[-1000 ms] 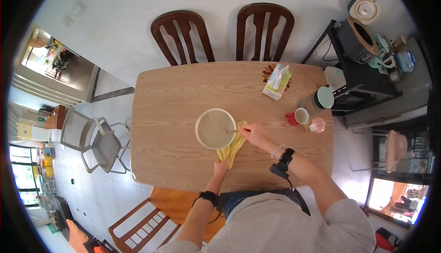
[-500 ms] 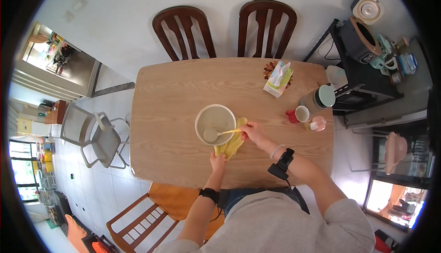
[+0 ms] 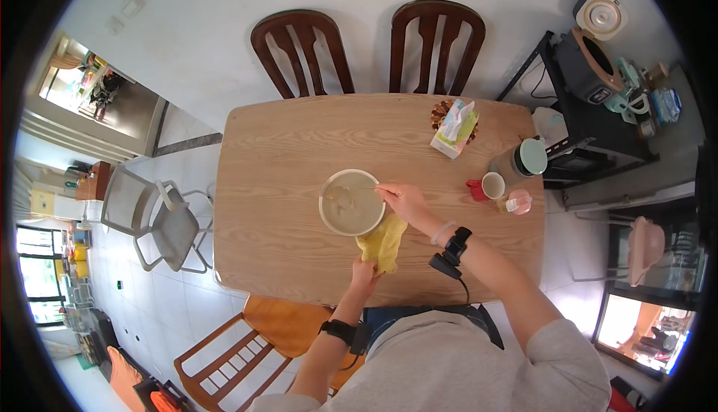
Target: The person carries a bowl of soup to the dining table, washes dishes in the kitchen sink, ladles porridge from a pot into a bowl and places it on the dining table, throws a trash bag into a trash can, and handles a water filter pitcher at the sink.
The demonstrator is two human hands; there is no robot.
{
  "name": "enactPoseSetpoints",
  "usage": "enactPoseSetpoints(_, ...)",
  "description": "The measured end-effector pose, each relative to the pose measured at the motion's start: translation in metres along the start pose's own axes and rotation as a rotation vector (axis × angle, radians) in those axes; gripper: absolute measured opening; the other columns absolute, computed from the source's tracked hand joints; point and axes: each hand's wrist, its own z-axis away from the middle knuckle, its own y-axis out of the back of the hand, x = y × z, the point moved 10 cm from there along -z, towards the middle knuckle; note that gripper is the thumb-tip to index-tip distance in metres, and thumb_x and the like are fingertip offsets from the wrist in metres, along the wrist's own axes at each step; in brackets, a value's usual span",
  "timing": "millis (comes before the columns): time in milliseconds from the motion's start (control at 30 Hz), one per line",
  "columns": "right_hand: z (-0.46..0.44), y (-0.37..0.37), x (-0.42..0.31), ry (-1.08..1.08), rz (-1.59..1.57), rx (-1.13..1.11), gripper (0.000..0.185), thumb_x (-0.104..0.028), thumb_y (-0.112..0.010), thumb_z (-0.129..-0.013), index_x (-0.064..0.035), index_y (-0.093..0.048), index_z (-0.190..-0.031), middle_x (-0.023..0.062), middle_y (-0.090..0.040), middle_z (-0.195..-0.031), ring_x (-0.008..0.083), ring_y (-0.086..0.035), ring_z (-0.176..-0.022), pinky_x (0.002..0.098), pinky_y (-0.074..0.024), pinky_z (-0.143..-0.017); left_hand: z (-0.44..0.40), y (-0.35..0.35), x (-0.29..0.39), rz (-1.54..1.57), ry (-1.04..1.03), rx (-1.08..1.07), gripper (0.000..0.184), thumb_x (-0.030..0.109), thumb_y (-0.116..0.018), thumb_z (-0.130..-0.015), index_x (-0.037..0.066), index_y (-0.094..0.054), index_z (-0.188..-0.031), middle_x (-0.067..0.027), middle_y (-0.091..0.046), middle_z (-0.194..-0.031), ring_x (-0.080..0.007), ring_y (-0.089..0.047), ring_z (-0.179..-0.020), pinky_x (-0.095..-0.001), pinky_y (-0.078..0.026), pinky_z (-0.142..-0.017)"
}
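In the head view, a round white-rimmed pot (image 3: 324, 214) of pale, cloudy liquid stands on the wooden table. My right hand (image 3: 402, 202) is closed around the handle of a ladle (image 3: 359, 188) at the pot's right rim. The ladle's head lies in the liquid at the upper left and is hard to make out. Below the pot's lower right side, my left hand (image 3: 366, 273) grips a yellow cloth (image 3: 382, 244). The cloth hangs bunched above or on the table; its upper end comes close to the pot's rim.
To the right on the table (image 3: 277, 157) are a red mug (image 3: 479, 190), a lidded jar (image 3: 529, 157), a small pink container (image 3: 519, 202) and a tissue box (image 3: 452, 137). Two dark chairs (image 3: 303, 41) stand at the far side. An orange-brown chair (image 3: 280, 326) is near me.
The ladle's head has moved up and left into the liquid, with my right hand shifting up slightly. My left hand has drawn the cloth down and right, away from the pot.
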Motion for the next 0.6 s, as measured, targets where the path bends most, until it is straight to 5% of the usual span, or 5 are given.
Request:
enactPoseSetpoints(233, -0.015, -0.002, 0.014, 0.165, 0.069, -0.06, 0.021, -0.018, -0.057, -0.086, -0.0011, -0.063, -0.098, 0.0136, -0.063, -0.087, 0.0246, -0.06, -0.073, 0.0295, -0.0469, -0.065, 0.002, 0.021, 0.003, -0.083, 0.062, 0.05, 0.036, -0.002, -0.047, -0.073, 0.009, -0.049, -0.107, -0.0056, -0.051, -0.087, -0.0192, -0.053, -0.079, -0.0367, -0.048, -0.063)
enactPoseSetpoints(600, 0.013, 0.014, 0.071, -0.281, -0.099, -0.159, 0.019, -0.013, -0.059, -0.083, 0.0047, -0.065, -0.082, 0.0093, -0.061, -0.061, 0.0124, -0.058, -0.048, 0.0259, -0.0469, -0.046, -0.023, 0.054, -0.018, -0.149, 0.022, 0.04, 0.033, -0.004, -0.051, -0.064, 0.004, -0.053, -0.096, -0.0075, -0.054, -0.084, -0.0196, -0.053, -0.071, -0.0342, -0.045, -0.057)
